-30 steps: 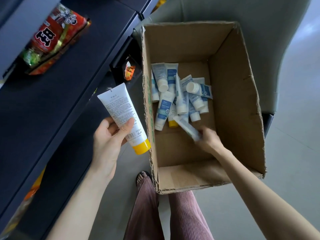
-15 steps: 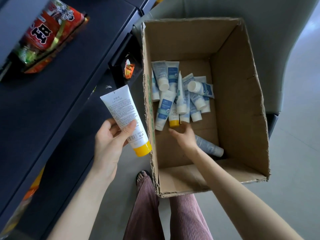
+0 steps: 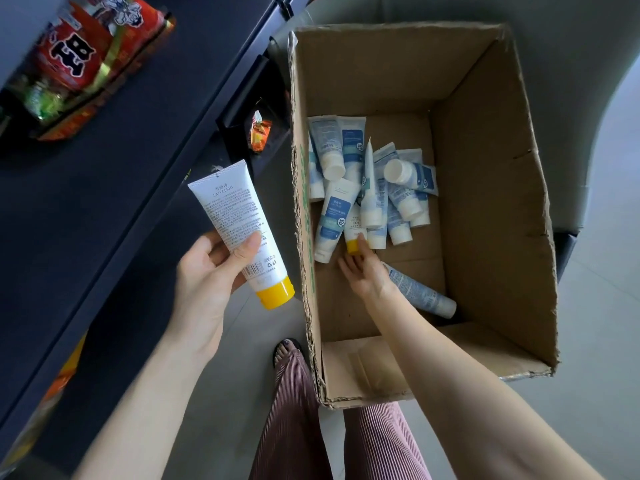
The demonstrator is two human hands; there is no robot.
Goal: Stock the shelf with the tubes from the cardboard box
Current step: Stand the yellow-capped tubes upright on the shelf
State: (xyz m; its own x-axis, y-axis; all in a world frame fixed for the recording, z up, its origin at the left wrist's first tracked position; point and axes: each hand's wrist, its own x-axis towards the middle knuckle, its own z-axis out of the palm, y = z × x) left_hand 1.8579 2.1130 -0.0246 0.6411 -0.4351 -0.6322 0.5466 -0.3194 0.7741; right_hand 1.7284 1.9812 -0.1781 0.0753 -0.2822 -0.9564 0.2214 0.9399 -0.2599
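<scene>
The dark shelf stands left of the box. Inside the box a pile of tubes lies toward the far end, and one loose tube lies under the right wrist. The left hand wraps thumb and fingers round a large yellow-capped tube, held outside the box beside the shelf. The right hand, fingers stretched and gripping nothing, touches the cap of a small tube wedged under the pile. Pulled by that cap alone, it could slip free or scatter its neighbours.
</scene>
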